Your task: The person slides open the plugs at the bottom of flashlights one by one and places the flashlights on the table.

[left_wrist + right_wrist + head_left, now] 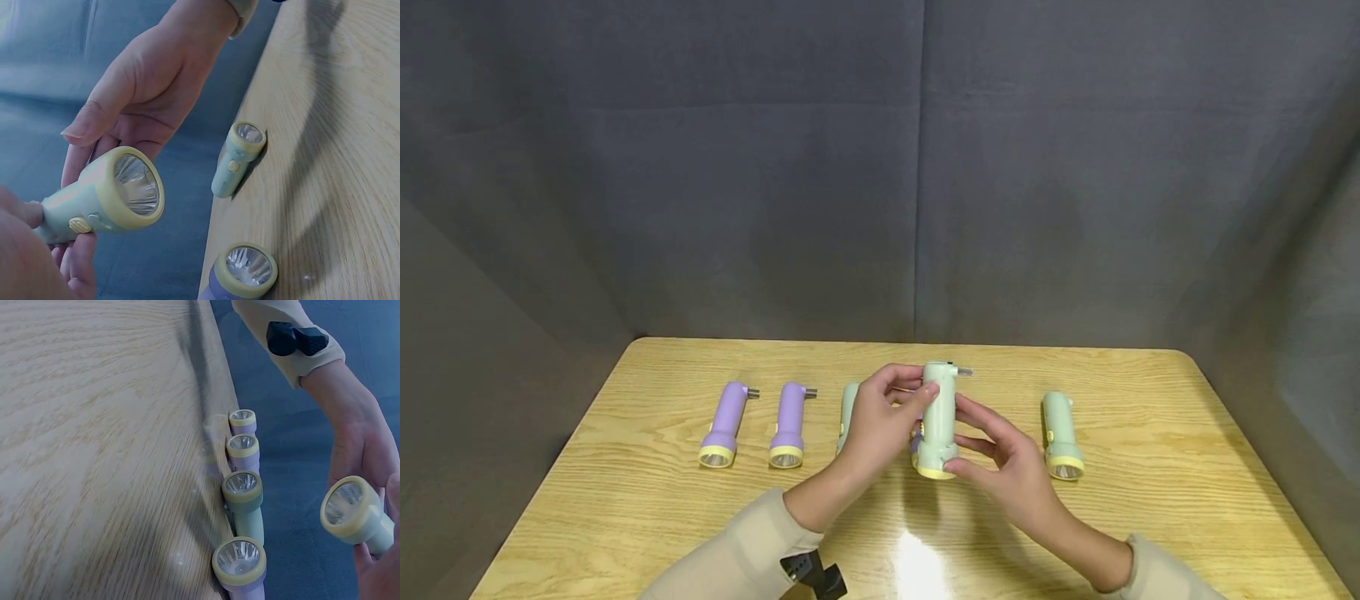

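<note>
My left hand (pixel 880 417) grips a pale green flashlight (pixel 938 421) with a yellow lens rim, its thumb across the upper body. The flashlight is upright above the table, lens down, with metal plug prongs (pixel 965 372) sticking out at the top right. My right hand (pixel 1011 471) is spread beside its lower right side. In the left wrist view the right thumb (pixel 94 122) appears apart from the flashlight, and the fingers pass partly behind it. A purple flashlight (pixel 915 442) lies mostly hidden behind the held one. Another green flashlight (pixel 847 408) is partly covered by my left hand.
Two purple flashlights (pixel 727 421) with prongs lie to the left on the wooden table (pixel 625 500). One more green flashlight (pixel 1061 433) lies to the right. All have their lenses toward me. A dark grey curtain (pixel 775 208) stands behind the table.
</note>
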A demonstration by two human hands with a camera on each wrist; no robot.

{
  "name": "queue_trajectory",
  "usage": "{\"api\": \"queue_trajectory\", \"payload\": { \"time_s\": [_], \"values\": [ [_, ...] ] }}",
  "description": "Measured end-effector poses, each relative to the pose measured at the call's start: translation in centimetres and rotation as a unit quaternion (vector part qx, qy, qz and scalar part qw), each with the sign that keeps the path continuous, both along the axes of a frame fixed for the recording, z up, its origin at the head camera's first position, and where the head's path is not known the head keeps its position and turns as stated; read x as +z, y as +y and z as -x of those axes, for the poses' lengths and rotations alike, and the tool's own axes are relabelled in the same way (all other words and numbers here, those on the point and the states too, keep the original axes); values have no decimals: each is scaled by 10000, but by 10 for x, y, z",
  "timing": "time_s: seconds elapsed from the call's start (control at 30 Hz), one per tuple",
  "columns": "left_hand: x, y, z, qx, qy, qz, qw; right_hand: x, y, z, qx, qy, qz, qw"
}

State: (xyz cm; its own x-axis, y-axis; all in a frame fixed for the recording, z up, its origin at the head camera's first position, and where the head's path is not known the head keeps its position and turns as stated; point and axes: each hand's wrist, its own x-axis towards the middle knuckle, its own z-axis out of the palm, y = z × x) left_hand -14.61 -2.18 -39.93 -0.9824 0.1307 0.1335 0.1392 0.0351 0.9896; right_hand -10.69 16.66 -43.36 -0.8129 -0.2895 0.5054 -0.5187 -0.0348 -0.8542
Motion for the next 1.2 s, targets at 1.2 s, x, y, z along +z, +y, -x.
{"api": "queue_trajectory", "payload": {
  "time_s": [1.2],
  "values": [
    [-12,8,2,-294,-418,-419,9978,-6,9,-1,-540,-361,-858,9942]
  ]
}}
